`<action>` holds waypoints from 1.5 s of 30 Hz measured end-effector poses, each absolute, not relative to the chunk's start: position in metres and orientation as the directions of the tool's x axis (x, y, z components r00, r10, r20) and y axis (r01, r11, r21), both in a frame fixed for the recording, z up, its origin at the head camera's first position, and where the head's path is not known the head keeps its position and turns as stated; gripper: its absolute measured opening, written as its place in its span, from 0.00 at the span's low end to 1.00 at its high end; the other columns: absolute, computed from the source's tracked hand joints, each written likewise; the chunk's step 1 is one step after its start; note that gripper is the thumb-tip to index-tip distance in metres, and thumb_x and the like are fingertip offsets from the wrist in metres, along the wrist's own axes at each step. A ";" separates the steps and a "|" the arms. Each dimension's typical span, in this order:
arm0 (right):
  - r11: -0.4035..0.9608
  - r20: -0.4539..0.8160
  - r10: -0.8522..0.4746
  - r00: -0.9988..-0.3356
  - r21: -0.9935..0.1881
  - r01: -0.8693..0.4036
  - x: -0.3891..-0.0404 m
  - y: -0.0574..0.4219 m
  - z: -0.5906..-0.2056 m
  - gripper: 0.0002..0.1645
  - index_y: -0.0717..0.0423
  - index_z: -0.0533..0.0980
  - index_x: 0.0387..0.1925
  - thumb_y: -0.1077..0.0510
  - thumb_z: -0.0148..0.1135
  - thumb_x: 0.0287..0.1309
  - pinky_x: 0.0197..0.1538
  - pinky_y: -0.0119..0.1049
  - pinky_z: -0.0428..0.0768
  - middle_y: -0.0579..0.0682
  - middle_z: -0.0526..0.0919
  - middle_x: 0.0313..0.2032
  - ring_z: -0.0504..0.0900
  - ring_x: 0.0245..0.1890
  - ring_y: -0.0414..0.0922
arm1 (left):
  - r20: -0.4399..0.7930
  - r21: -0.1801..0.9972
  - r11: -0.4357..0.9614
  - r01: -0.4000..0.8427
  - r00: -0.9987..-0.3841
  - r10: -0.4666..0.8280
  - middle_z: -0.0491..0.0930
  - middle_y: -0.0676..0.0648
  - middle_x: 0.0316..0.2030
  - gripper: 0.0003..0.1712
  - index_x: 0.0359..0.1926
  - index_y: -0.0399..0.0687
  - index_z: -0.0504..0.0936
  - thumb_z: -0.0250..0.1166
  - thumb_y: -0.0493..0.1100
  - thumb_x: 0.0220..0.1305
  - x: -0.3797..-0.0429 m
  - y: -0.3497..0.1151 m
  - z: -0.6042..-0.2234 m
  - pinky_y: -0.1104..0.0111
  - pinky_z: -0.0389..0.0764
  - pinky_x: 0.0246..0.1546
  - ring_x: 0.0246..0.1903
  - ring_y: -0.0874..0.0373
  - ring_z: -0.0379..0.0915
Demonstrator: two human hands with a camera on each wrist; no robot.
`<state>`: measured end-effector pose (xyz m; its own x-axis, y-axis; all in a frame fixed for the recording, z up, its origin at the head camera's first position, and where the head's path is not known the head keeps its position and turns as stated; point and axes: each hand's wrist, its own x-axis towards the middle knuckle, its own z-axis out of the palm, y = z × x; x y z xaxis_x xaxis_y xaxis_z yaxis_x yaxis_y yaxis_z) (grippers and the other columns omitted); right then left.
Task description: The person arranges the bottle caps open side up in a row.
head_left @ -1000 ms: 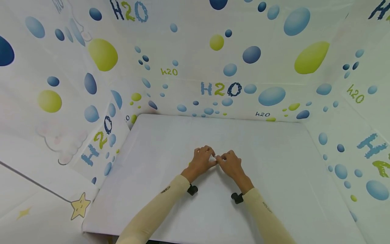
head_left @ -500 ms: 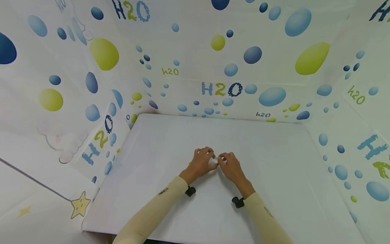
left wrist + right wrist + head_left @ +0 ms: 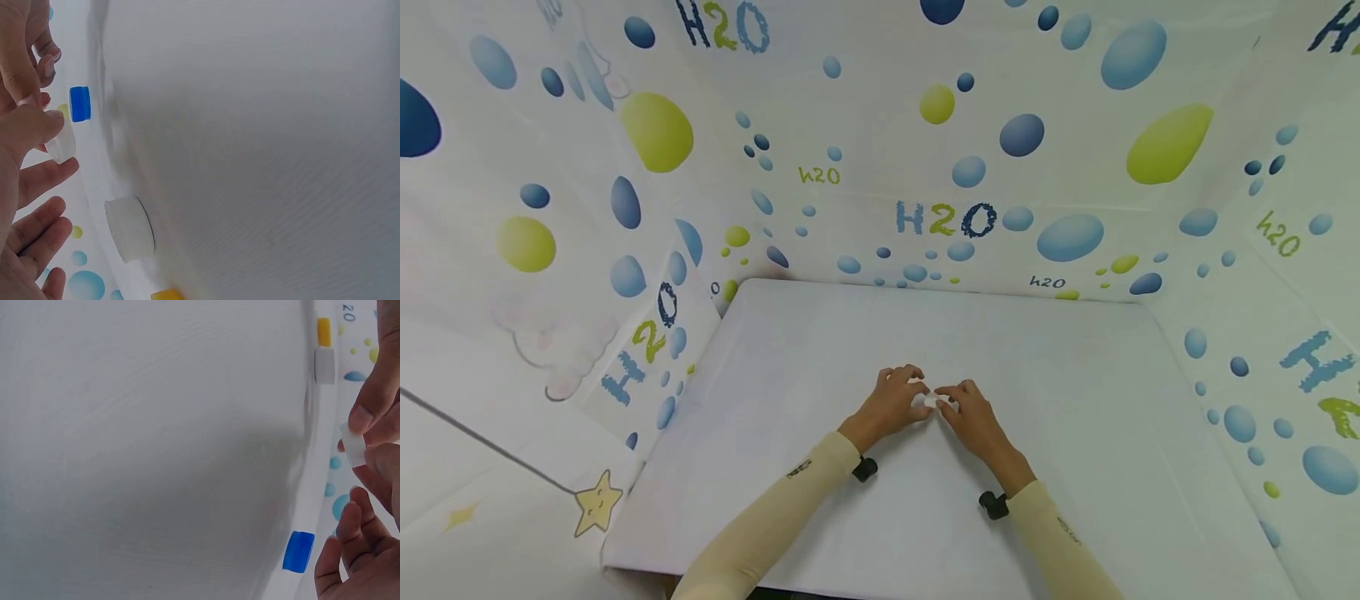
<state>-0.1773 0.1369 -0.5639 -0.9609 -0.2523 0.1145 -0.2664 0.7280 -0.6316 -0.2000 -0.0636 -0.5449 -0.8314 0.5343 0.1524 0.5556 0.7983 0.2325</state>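
A small white, slightly translucent piece [image 3: 931,401] is held between my two hands above the table. My left hand [image 3: 890,406] pinches one side of it with thumb and forefinger. From the other side, my right hand [image 3: 972,419] grips the same piece with its thumb and forefinger. The left wrist view shows the piece [image 3: 62,145] as thin and curved at the edge, its exact kind unclear. My left hand's other fingers [image 3: 47,234] are spread away from it. In the right wrist view, my right hand's remaining fingers [image 3: 350,540] are loosely bent.
On the table [image 3: 820,517] stand a blue cap [image 3: 80,104], a white round cap [image 3: 130,229] and a yellow cap [image 3: 167,294]. The hands mostly hide these in the head view. Printed walls [image 3: 865,208] rise at the back and both sides.
Both hands have drawn slightly towards me, and the right hand has shifted a little to the right. More of the white piece shows between the fingers.
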 end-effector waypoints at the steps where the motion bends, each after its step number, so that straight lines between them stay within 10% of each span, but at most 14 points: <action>1: 0.731 0.102 -0.255 -0.961 -0.630 -0.261 -0.177 0.137 -0.564 0.18 0.53 0.82 0.61 0.56 0.65 0.74 0.39 0.37 0.75 0.53 0.76 0.45 0.73 0.35 0.42 | 0.144 0.227 0.800 0.555 -0.832 0.536 0.77 0.47 0.63 0.19 0.54 0.52 0.89 0.70 0.56 0.72 -0.200 -0.064 -0.545 0.49 0.69 0.68 0.65 0.51 0.73; 16: 0.779 0.152 -0.296 -0.943 -0.533 -0.330 -0.178 0.136 -0.571 0.18 0.54 0.84 0.57 0.53 0.70 0.69 0.44 0.50 0.78 0.52 0.79 0.42 0.81 0.39 0.49 | 0.097 0.169 0.811 0.560 -0.829 0.552 0.76 0.48 0.65 0.20 0.59 0.55 0.88 0.69 0.57 0.73 -0.201 -0.065 -0.551 0.49 0.70 0.67 0.68 0.51 0.71; 45: 0.818 0.176 -0.310 -0.934 -0.451 -0.356 -0.176 0.131 -0.578 0.15 0.54 0.86 0.52 0.54 0.72 0.67 0.38 0.43 0.70 0.50 0.76 0.37 0.74 0.33 0.44 | 0.116 0.138 0.816 0.561 -0.828 0.549 0.78 0.49 0.62 0.20 0.57 0.57 0.89 0.69 0.58 0.71 -0.197 -0.066 -0.558 0.50 0.73 0.64 0.64 0.51 0.75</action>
